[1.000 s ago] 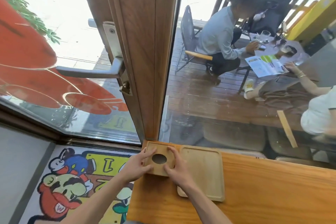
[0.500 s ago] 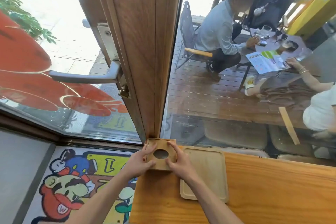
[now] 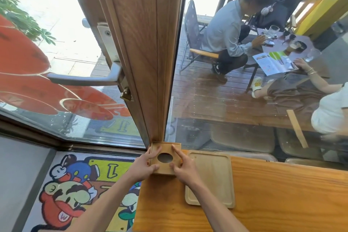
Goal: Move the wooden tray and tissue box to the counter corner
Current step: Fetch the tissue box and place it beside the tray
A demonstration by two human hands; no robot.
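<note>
A square wooden tissue box with an oval hole in its top sits at the far left corner of the orange wooden counter, against the door frame. My left hand grips its left side, fingers over the top. On its right side my right hand does the same. A pale wooden tray lies flat on the counter just right of the box, touching my right hand's edge.
A wooden door post with a metal handle rises right behind the box. Glass panes stand behind the counter; people sit at a table outside. A cartoon floor mat lies left of the counter.
Both hands have pushed the tissue box away from me, into the far corner against the door post. The tray has stayed in place beside it.
</note>
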